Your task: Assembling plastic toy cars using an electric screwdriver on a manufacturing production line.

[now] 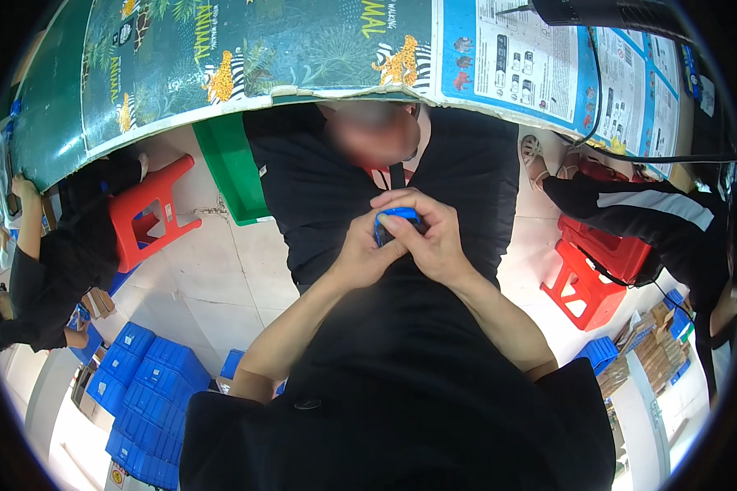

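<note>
Above my lap, close in front of my body, both hands meet around a small blue and dark object [399,213]. Its kind cannot be made out, since fingers cover much of it. My left hand [363,252] is closed on the object's left side. Wrapped over its top and right side is my right hand [436,239], with the thumb laid across the blue part. The black cloth of my trousers lies beneath the hands.
The table [303,57], covered with printed animal sheets, has its edge beyond my lap. A green bin [231,168] and a red stool [151,214] stand left, near stacked blue bins [157,393]. More red stools [585,282] stand right. People sit on both sides.
</note>
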The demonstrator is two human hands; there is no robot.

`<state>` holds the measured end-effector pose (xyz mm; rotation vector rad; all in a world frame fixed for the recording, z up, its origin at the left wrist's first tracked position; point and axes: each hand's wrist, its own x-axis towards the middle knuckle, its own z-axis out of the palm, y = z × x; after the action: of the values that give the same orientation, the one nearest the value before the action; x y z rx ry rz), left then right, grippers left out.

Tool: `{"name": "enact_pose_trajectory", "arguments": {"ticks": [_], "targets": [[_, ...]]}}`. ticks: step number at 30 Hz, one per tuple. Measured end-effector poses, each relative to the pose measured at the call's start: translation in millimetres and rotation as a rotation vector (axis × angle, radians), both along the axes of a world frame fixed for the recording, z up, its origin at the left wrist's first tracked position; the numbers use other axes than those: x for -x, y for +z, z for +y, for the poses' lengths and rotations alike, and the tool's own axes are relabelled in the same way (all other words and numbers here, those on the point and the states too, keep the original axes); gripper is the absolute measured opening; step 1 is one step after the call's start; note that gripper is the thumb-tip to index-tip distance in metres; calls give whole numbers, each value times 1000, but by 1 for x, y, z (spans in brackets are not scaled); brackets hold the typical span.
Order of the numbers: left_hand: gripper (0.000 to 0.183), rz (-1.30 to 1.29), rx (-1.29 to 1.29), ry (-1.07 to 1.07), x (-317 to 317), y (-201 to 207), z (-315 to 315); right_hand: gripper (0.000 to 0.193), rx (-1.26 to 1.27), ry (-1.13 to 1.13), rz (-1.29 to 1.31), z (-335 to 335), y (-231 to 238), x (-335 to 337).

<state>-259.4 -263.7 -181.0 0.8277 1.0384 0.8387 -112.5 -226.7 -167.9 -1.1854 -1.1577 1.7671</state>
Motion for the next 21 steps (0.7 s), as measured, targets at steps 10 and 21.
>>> {"name": "enact_pose_trajectory", "arguments": {"ticks": [10,21], "targets": [[32,-180,173,93,-1,-14,9,18,1,-18,-48,19,-10,4],[30,82,-152,112,-12,37,52,20,-270,-185,-178,49,48,-11]]}}
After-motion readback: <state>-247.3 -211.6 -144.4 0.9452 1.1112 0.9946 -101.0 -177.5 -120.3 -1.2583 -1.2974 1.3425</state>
